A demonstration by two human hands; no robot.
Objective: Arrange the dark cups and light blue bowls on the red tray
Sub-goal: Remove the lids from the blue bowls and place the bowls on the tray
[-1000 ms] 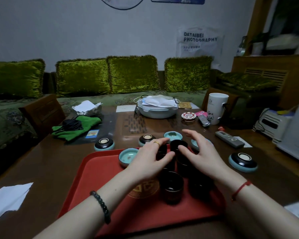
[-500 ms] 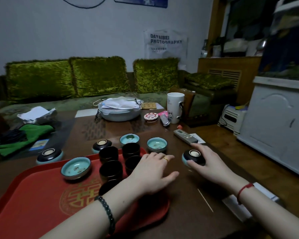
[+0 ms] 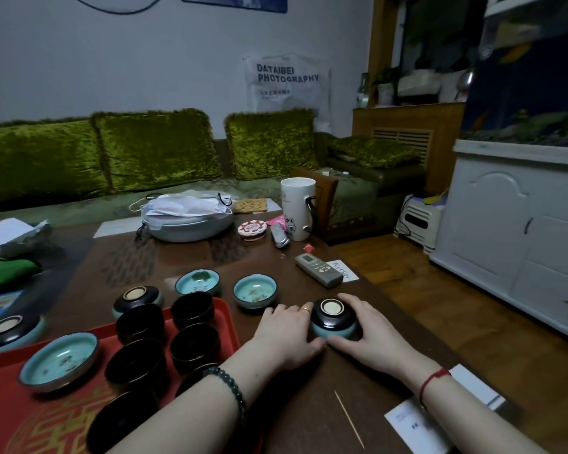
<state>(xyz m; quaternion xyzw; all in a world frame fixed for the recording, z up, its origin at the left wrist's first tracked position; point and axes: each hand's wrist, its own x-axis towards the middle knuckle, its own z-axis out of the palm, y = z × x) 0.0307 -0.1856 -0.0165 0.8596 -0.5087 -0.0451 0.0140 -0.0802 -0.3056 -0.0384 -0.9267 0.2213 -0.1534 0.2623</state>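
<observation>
both hands are cupped round one upside-down bowl (image 3: 333, 317) out on the table (image 3: 276, 404). left hand (image 3: 287, 335) curls against its left side, right hand (image 3: 371, 332) wraps the right side, and the thumbs meet in front. honestly can't tell if it's lifted or resting on the wood. the red tray (image 3: 10, 417) is off to the left of the left hand, holding the dark cups (image 3: 194, 347) and one light blue bowl (image 3: 59, 362), open side up. two upright bowls (image 3: 255, 291) sit just beyond the left fingers, and a remote (image 3: 320, 269) lies beyond the right hand.
</observation>
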